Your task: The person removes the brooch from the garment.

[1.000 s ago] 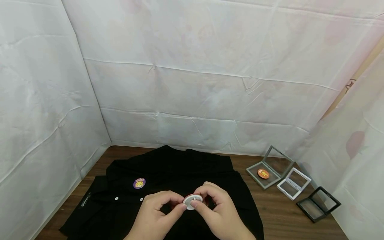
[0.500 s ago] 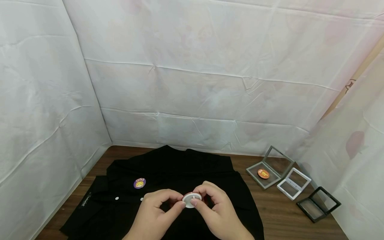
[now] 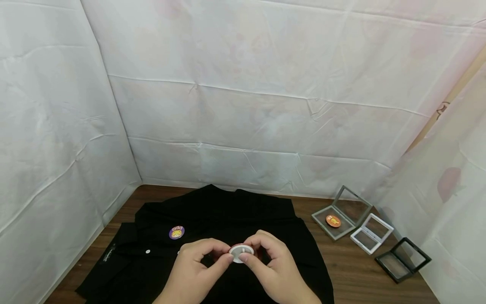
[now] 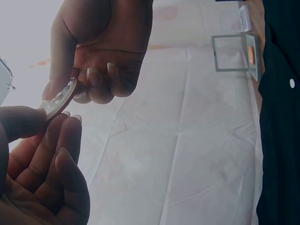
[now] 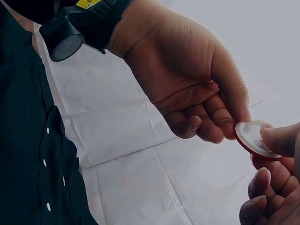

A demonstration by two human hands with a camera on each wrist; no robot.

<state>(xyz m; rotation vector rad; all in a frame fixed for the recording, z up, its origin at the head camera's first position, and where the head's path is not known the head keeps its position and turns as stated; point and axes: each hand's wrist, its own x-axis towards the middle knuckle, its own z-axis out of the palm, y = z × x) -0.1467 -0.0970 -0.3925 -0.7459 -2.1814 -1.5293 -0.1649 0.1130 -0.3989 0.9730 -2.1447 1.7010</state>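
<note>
Three frames (image 3: 371, 232), brown table (image 3: 353, 270), white sheeting (image 3: 243, 105)

Head overhead; wrists close, upward-facing.

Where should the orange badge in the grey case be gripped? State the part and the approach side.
Take the orange badge by its round rim, thumb and fingertip on opposite edges, coming from above and the front. It lies flat in the grey case, whose lid stands raised behind it, which likely blocks the back.
</note>
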